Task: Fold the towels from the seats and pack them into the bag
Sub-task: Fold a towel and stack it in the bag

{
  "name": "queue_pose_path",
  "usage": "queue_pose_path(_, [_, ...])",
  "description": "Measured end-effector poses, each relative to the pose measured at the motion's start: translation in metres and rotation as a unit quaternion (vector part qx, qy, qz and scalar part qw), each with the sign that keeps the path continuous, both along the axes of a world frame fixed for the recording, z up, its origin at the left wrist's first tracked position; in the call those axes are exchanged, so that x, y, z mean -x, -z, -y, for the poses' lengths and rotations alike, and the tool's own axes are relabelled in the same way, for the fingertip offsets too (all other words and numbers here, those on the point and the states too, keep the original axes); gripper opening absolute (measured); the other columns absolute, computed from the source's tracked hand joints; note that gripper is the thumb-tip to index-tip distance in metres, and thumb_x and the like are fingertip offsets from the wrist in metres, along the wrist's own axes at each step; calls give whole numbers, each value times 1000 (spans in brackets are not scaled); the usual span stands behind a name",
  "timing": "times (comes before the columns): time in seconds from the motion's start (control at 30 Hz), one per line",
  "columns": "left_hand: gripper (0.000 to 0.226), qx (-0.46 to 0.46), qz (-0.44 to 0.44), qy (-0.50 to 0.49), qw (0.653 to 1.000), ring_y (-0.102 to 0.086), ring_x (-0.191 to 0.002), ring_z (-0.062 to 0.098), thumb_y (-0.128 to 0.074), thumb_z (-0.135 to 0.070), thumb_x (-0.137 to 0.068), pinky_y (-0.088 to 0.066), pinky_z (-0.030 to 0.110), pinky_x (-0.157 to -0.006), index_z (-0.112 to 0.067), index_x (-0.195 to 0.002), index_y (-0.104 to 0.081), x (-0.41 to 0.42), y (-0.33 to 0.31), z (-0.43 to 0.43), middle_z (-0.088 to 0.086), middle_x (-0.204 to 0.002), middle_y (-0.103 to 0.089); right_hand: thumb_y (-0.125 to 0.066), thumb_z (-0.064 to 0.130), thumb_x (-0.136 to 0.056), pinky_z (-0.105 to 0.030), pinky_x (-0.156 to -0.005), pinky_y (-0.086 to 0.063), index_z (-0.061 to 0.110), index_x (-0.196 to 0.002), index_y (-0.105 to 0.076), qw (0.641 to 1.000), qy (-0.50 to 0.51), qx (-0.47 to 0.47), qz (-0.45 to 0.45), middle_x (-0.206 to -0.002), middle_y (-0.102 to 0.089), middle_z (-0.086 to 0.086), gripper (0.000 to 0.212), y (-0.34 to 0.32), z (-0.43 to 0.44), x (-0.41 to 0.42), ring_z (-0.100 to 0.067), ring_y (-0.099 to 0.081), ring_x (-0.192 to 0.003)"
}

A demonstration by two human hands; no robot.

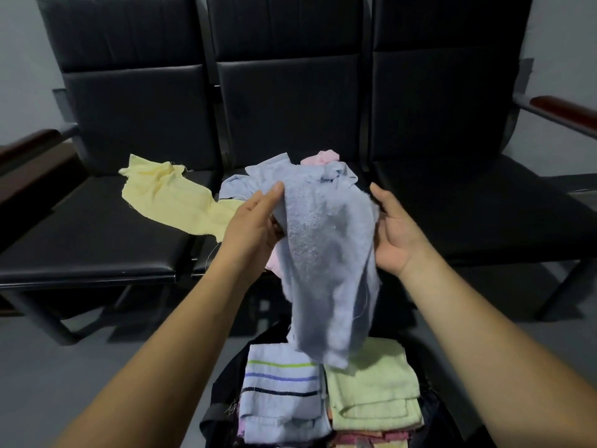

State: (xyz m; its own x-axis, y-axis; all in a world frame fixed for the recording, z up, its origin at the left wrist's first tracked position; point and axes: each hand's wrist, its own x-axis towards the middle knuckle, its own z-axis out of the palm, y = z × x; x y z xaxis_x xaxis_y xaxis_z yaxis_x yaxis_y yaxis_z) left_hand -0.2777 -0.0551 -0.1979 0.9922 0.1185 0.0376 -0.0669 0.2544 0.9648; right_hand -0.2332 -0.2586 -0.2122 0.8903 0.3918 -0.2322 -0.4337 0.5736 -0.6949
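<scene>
**Fig. 1. Head view, near to far.**

The open black bag (pixel 223 399) lies on the floor at the lower edge. It already holds a folded striped towel (pixel 281 392) on the left and a folded green towel (pixel 371 389) on the right, with more folded edges beneath.

Above the bag hangs the blue towel (pixel 326 253), crumpled and unfolded, in the air between the hands. Its long axis runs roughly top to bottom in the view. The bunched upper end is at hand level and the free lower end points down at the bag, drifting slightly right.

The left hand (pixel 255 221) pinches the towel's upper left edge, thumb on the near face and fingers behind. The right hand (pixel 397 231) faces the right edge with palm turned in and thumb raised clear. Its fingers disappear behind the cloth, so whether they grip cannot be told.

The step in hand is judged to be opening the towel for folding. It would go best if each hand found one corner of the same short edge and drew them apart until the cloth hung flat. The towel could then be folded in halves to the footprint of the packed towels (a loose bundle would waste room).

Behind the hands, on the black seats (pixel 97 240), a pink towel (pixel 319 156) shows partly hidden. A yellow towel (pixel 168 195) lies spread to the left.
</scene>
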Motion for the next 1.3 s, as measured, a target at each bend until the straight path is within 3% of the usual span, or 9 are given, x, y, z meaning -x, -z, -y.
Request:
queue_pose_path(0.17, [36, -22, 17, -23, 999, -70, -92, 23, -55, -38, -102, -55, 40, -86, -5, -105, -69, 3, -4, -3, 12, -100, -73, -68, 9, -86, -39, -99, -55, 1, -119, -70, 979, -133, 149, 49, -118, -72, -16, 34, 4, 0, -1, -27, -69, -107])
queue_pose_path(0.3, [81, -205, 58, -40, 976, -64, -89, 34, -59, -72, -85, -51, 52, -85, 5, -108, -58, 6, -7, -18, 17, -96, -67, -74, 8, -83, -38, -86, -61, -5, -122, -67, 983, -19, 171, 61, -116, -72, -20, 41, -3, 5, -9, -29, -72, -103])
queue_pose_path(0.43, [60, -242, 43, -48, 968, -64, -86, 25, -53, -58, -93, -52, 60, -88, 0, -105, -65, 6, -10, -23, 18, -94, -69, -73, 9, -88, -34, -77, -62, -6, -125, -64, 984, 58, 152, 68, -114, -73, -20, 41, -8, 4, -10, -27, -73, -100])
queue_pose_path(0.53, [47, -175, 8, -61, 983, -63, -75, 16, -53, -47, -101, -53, 33, -68, -4, -99, -71, 3, -5, -26, 11, -81, -71, -71, 12, -91, -33, -82, -61, 0, -127, -65, 988, 49, 127, 71, -120, -72, -17, 39, -14, 0, -4, -24, -72, -106])
queue_pose_path(0.73, [25, -139, 35, 35, 989, -72, -99, 20, -57, -1, -97, -58, 28, -83, -3, -121, -65, 0, -8, -37, 7, -103, -76, -67, 6, -83, -29, -81, -60, -4, -119, -69, 991, -29, 90, 93, -115, -73, -16, 38, -24, 14, 0, -23, -72, -106])
queue_pose_path(0.83, [20, -205, 66, 15, 976, -71, -107, 28, -60, -8, -98, -55, 44, -98, -6, -114, -71, 0, -8, -40, 12, -109, -76, -67, 3, -89, -37, -83, -61, -4, -122, -66, 975, 3, 185, 122, -116, -73, -18, 34, -21, 17, -3, -29, -72, -108])
queue_pose_path(0.93, [22, -233, 66, -13, 970, -71, -101, 32, -68, -25, -94, -55, 57, -93, -8, -105, -76, 2, -9, -38, 18, -103, -75, -69, 7, -91, -33, -77, -62, 1, -116, -69, 958, 36, 241, 148, -108, -76, -14, 25, -22, 15, -1, -28, -74, -100])
queue_pose_path(1.13, [36, -154, 49, -39, 986, -65, -88, 29, -66, -27, -97, -54, 51, -89, 8, -106, -69, 2, -12, -32, 36, -110, -65, -73, 8, -87, -32, -83, -60, -2, -118, -68, 991, 61, 93, 71, -112, -75, -15, 34, -28, 8, -1, -22, -74, -103])
queue_pose_path(1.3, [28, -158, 62, -27, 985, -68, -104, 31, -79, -23, -85, -52, 50, -100, -7, -107, -75, 1, -11, -36, 18, -108, -72, -67, -1, -86, -33, -86, -60, -8, -124, -63, 993, 28, 73, 93, -116, -72, -20, 39, -31, 9, -1, -27, -72, -108])
